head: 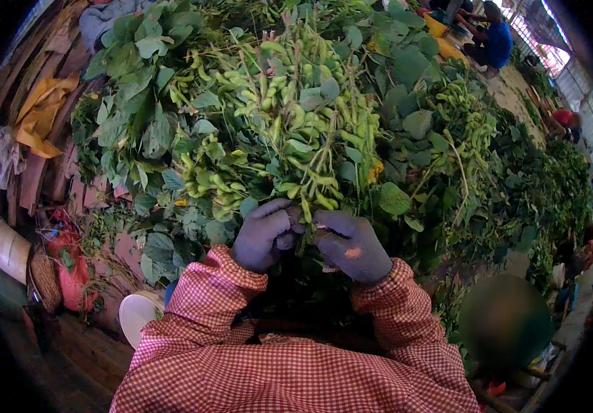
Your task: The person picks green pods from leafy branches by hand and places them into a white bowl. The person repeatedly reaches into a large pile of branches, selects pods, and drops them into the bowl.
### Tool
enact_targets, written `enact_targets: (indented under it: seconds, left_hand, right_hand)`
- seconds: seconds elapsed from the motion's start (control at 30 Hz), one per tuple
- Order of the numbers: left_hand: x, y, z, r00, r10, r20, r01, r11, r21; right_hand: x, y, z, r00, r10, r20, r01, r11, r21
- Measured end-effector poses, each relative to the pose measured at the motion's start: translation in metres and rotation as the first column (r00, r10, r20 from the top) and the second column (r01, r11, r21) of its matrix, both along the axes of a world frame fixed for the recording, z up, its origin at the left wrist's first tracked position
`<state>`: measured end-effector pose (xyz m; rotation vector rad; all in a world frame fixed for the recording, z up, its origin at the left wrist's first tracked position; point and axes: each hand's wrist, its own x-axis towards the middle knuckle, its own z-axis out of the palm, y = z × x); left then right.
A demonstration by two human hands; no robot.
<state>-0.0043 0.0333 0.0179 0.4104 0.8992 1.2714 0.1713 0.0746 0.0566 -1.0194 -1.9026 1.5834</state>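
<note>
Both my hands wear dark purple-grey work gloves and meet at the near edge of a heap of cut soybean plants. My left hand (266,238) has its fingers curled beside a hanging green soybean pod (306,208). Just right of that pod, my right hand (354,248) is bent inward, with a worn hole in the back of its glove. Whether either hand grips a pod or stem is hidden at the fingertips. Before them lies a pod-laden soybean stem (329,139), its lower end pointing towards me. Thick clusters of pods (270,95) cover the middle of the heap.
Leafy soybean plants (518,191) spread far to the right. A white bucket (139,317) stands by my left elbow. Further left are a red plastic bag (72,273), a woven basket (44,279) and an orange cloth (43,116). A person in blue (495,41) sits at the upper right.
</note>
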Motion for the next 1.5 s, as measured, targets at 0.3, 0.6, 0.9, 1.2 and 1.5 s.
enact_targets:
  seconds: [0.3,0.6,0.9,1.2,1.5]
  left_hand:
    - [-0.012,-0.005,0.001,0.879,-0.087,-0.468,0.127,0.990,0.055]
    - [-0.024,0.000,0.010,0.623,-0.004,-0.782,0.388,0.870,0.305]
    - [-0.025,0.002,0.014,0.526,0.092,-0.846,0.441,0.820,0.364]
    - [-0.024,0.005,0.003,0.304,0.373,-0.877,0.550,0.683,0.481]
    - [-0.018,0.001,0.007,0.170,0.432,-0.886,0.546,0.707,0.450]
  right_hand:
    - [-0.002,-0.001,0.001,1.000,0.020,0.002,-0.019,0.997,-0.073]
    - [0.001,0.003,-0.003,1.000,0.022,0.005,-0.021,0.991,-0.129]
    - [-0.003,0.002,-0.003,0.999,0.031,0.037,-0.028,0.996,-0.089]
    - [-0.002,0.004,0.000,0.998,0.036,-0.044,-0.046,0.966,-0.256]
    - [-0.008,0.002,-0.006,1.000,0.026,-0.004,-0.026,0.998,-0.058]
